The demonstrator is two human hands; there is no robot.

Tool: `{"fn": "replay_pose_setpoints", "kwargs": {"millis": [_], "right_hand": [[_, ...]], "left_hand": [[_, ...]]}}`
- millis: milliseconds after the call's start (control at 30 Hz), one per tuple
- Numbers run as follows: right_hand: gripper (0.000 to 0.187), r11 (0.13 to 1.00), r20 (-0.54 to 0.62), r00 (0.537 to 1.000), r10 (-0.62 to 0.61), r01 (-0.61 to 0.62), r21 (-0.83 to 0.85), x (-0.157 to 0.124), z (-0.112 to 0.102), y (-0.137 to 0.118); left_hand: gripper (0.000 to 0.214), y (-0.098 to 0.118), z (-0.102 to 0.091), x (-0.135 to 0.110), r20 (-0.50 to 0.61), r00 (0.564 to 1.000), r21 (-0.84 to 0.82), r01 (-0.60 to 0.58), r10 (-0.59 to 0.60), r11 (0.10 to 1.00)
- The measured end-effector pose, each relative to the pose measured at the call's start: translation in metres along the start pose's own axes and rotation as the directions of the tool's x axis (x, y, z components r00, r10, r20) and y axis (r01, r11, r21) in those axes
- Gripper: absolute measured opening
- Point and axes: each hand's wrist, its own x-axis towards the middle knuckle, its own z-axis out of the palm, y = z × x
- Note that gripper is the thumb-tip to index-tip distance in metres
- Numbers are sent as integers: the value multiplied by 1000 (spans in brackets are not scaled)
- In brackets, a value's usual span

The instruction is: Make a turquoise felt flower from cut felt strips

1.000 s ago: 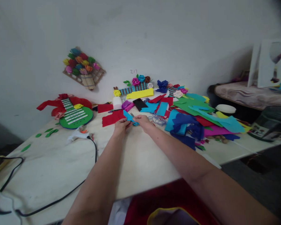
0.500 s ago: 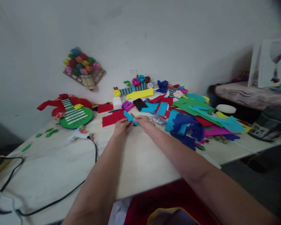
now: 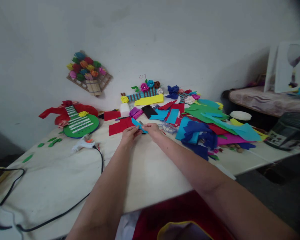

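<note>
Head view: two hands pinch a small paper piece over the table (image 3: 145, 173).

The left hand (image 3: 129, 135) and right hand (image 3: 153, 129) meet, fingers pressed together on a light blue paper strip (image 3: 139, 125) held between them just above the tabletop. A flat red paper sheet (image 3: 118, 126) lies just beyond the left fingers, a white glue gun (image 3: 83, 143) is well to their left, and a heap of coloured paper sheets (image 3: 210, 130) is right of the right fingers.
</note>
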Motion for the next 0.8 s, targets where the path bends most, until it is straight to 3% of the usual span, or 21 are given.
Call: {"fn": "replay_pose_setpoints", "kwargs": {"millis": [233,467,800], "right_hand": [[15,998,-17,998,-54,53,-30,1,1,1],[17,1000,118,993,-14,14,-3,1,0,2],[13,999,40,998,-48,48,-16,-2,0,-3]], "left_hand": [[24,-2,-1,1,11,1000,-6,-27,27,1000],[30,-4,-3,2,-2,997,40,-73,73,996],[28,0,5,-2,12,999,13,-53,52,999]]}}
